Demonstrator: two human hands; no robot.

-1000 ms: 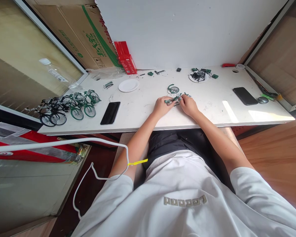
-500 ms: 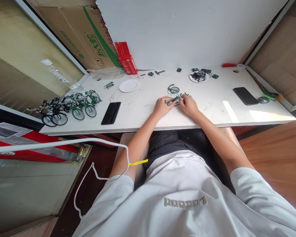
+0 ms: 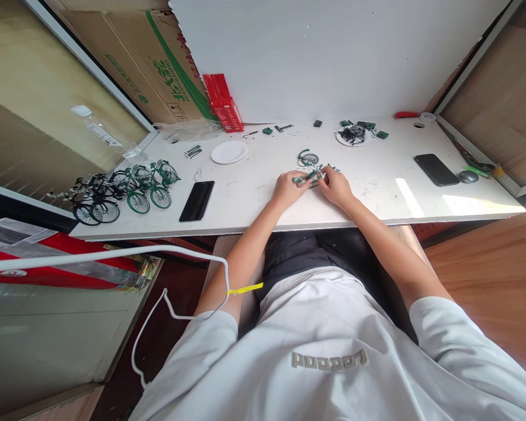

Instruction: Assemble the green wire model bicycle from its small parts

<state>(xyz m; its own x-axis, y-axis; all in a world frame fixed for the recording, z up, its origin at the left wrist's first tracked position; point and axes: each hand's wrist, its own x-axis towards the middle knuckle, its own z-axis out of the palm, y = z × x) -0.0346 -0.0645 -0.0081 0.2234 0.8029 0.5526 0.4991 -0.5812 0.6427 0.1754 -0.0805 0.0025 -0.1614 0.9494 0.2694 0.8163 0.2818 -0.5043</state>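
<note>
At the middle of the white table, my left hand (image 3: 290, 188) is closed around a green miniature bicycle frame (image 3: 305, 177). Close against it, my right hand (image 3: 334, 184) pinches at the frame's far end; the fingertips cover whatever small part lies between them. Just beyond the hands lies a small spoked wheel with a green fender (image 3: 308, 158). More small green and silver bits show behind the right fingers, partly hidden. Several finished-looking miniature bicycles (image 3: 149, 187), green and black, stand at the table's left end.
A black phone (image 3: 197, 201) lies left of the hands, another phone (image 3: 436, 169) to the right. Farther back are a white plate (image 3: 229, 152), a plate of black parts (image 3: 353, 135), a red box (image 3: 228, 111) and scattered green pieces. A white cable (image 3: 158, 248) crosses at left.
Hardly anything differs. Both hands keep their place, with only a very slight shift of the fingers and the held frame.
</note>
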